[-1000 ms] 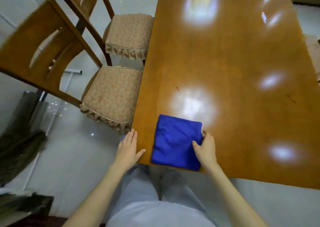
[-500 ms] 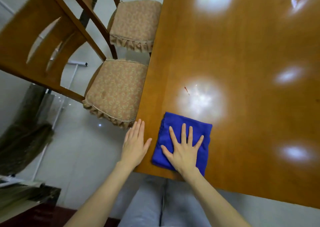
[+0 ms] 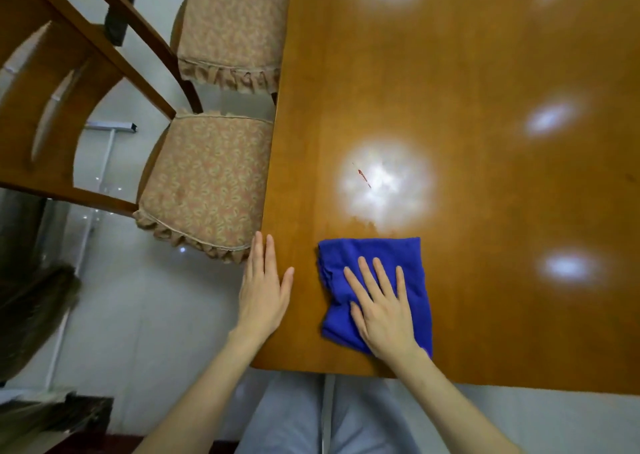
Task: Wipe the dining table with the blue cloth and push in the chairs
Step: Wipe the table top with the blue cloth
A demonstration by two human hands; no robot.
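Early wiping: my right hand point(image 3: 382, 310), fingers flat, presses the cloth point(image 3: 375, 292) at the table point(image 3: 485, 211) corner; left hand point(image 3: 263, 289) flat on the edge; both chairs point(image 3: 207, 190) out.

No readable text, label, brand, number or sign shows on anything in view.

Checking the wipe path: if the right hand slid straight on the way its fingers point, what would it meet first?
Only bare dining table past the blue cloth under the right hand; the first thing in that line is the small red mark. Otherwise the way looks free.
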